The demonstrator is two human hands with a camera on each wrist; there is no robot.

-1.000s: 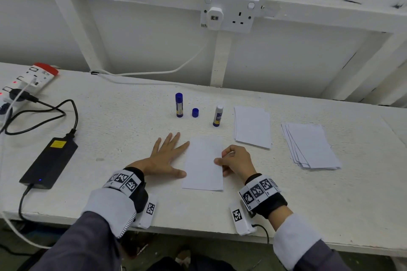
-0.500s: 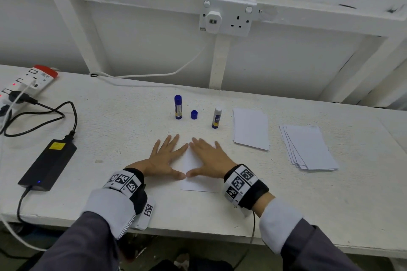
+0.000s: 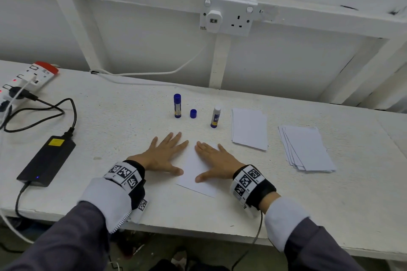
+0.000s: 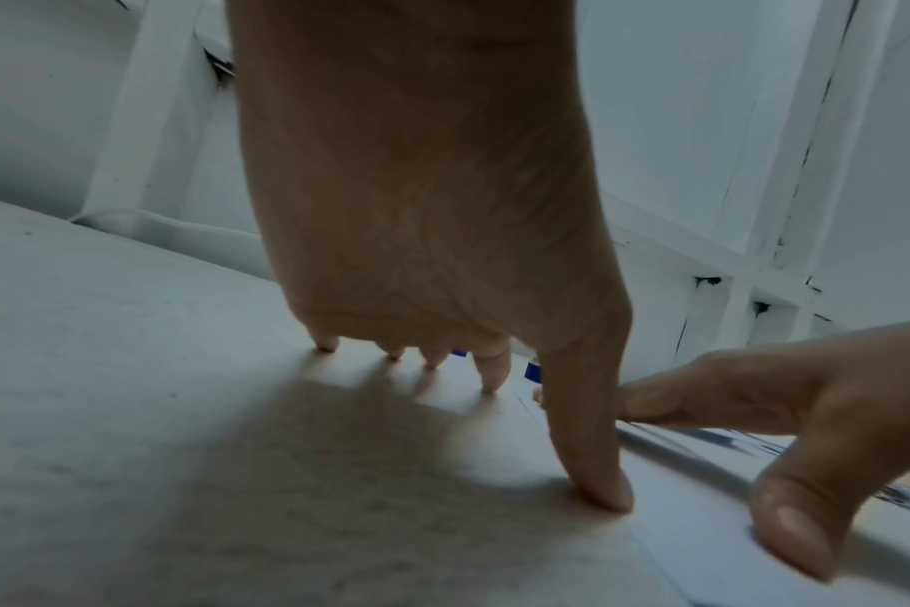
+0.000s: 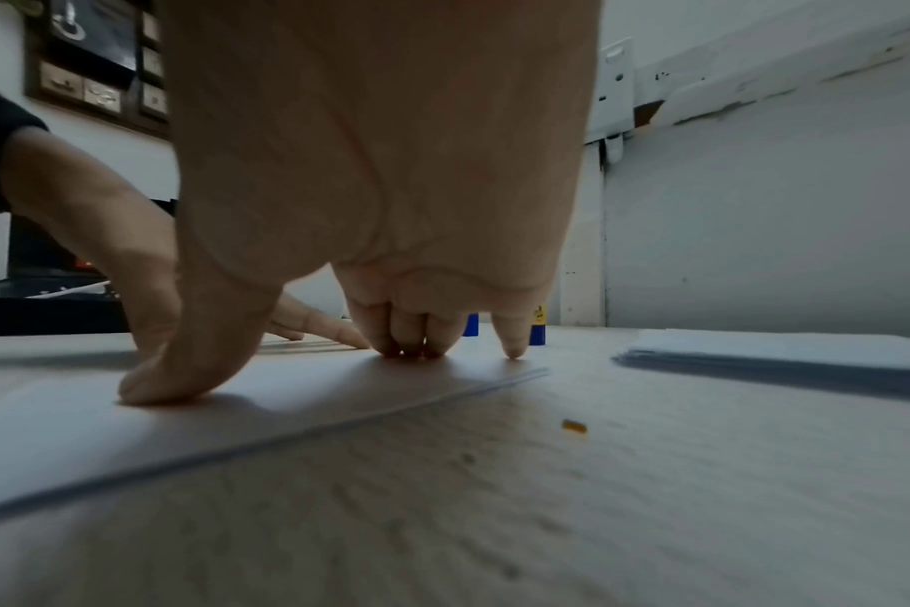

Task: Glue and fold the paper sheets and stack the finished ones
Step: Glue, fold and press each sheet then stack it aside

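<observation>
A folded white paper sheet (image 3: 193, 167) lies flat near the table's front edge. My left hand (image 3: 164, 155) lies flat with spread fingers beside the sheet's left edge, thumb and index tip on it. My right hand (image 3: 214, 161) presses flat on the sheet's right half, fingers straight. Behind them stand an uncapped glue stick (image 3: 215, 116), its blue cap (image 3: 193, 114) and a capped blue glue stick (image 3: 177, 105). To the right lie a small neat pile of white paper (image 3: 250, 128) and a fanned pile of sheets (image 3: 306, 148). In the right wrist view the sheet (image 5: 286, 394) shows a doubled edge.
A black power adapter (image 3: 47, 160) with its cable lies at the left, and a power strip (image 3: 24, 81) sits at the far left. A wall socket (image 3: 226, 16) is mounted above the white table (image 3: 330, 200). A small orange scrap (image 5: 573, 426) lies by the sheet.
My right hand has gone from pinching the sheet's right edge to lying flat on the sheet. The left hand has stayed in place.
</observation>
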